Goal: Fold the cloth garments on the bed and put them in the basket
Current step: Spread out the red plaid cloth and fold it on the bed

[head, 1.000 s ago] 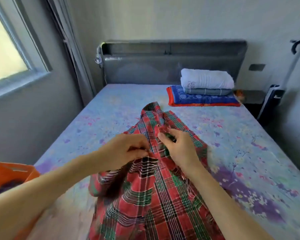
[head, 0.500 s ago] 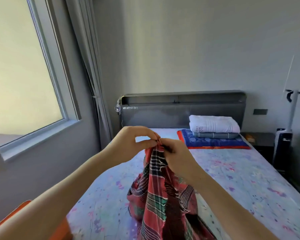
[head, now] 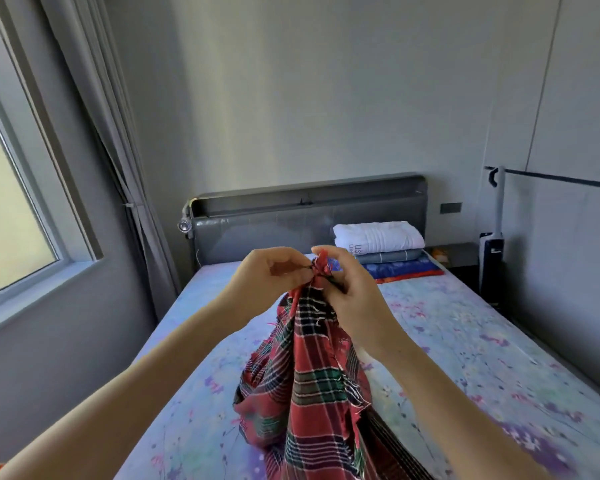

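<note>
Both hands [head: 317, 282] pinch plaid cloth [head: 312, 379] over bed [head: 482, 344].

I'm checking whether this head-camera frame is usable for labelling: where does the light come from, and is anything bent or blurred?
Head view: daylight enters through the window at left and overexposes the pane; the wide lens bows the window frame and curtain; both hands and the plaid cloth they pinch are fairly sharp, while the bed sheet print looks soft.

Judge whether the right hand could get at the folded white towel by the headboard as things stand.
Probably not yet: the right hand pinches the plaid cloth with the left hand, and the white towel lies beyond it.
</note>
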Motion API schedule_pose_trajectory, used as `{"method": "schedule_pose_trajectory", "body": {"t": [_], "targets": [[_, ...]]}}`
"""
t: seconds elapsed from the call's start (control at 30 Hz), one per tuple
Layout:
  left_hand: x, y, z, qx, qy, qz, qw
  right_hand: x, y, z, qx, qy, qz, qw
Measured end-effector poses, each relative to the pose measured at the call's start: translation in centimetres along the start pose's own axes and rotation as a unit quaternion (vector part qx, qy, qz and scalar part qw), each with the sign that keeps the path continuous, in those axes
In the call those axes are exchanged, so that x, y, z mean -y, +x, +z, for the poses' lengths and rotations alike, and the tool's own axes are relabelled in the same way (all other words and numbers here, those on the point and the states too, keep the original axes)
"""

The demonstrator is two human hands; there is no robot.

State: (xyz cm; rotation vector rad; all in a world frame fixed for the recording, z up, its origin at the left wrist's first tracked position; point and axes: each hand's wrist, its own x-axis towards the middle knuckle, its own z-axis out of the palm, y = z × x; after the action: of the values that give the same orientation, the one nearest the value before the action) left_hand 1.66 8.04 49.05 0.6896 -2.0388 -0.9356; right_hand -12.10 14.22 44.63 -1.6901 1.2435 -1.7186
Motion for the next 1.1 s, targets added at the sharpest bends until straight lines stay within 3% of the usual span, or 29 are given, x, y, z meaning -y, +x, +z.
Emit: {"method": "schedule_pose_trajectory", "body": {"t": [0.13,0.27,0.47,0.77,0.93,1.1], "targets": [[0.1,0.6,0.0,0.021,0.016,0.015,1.0,0.4,-0.2,-0.1,-0.018,-0.022,0.01,1.0],[0.1,1.8,0.0,-0.012,0.038,0.045,0.998,0.2,-0.8,-0.5,-0.051,-0.067,-0.001,0.996],[-2.3,4.1,-0.6,-0.031,0.029,0.09,0.995,-0.9,-2.2,-1.3,-0.145,-0.33,-0.063,0.931],[-5.3,7.8,-2.5,-0.081,0.012,0.157,0.984,-1.5,-4.5,-1.8,-0.172,-0.314,-0.017,0.933],[-6.8,9.2,-2.9,-0.1,-0.017,0.169,0.98,-3.7,-6.0,-1.3,-0.179,-0.405,0.034,0.896],[-8.2,9.7,-3.3,-0.118,-0.046,0.165,0.978,-6.8,-6.7,-0.8,-0.18,-0.428,0.068,0.883]]}}
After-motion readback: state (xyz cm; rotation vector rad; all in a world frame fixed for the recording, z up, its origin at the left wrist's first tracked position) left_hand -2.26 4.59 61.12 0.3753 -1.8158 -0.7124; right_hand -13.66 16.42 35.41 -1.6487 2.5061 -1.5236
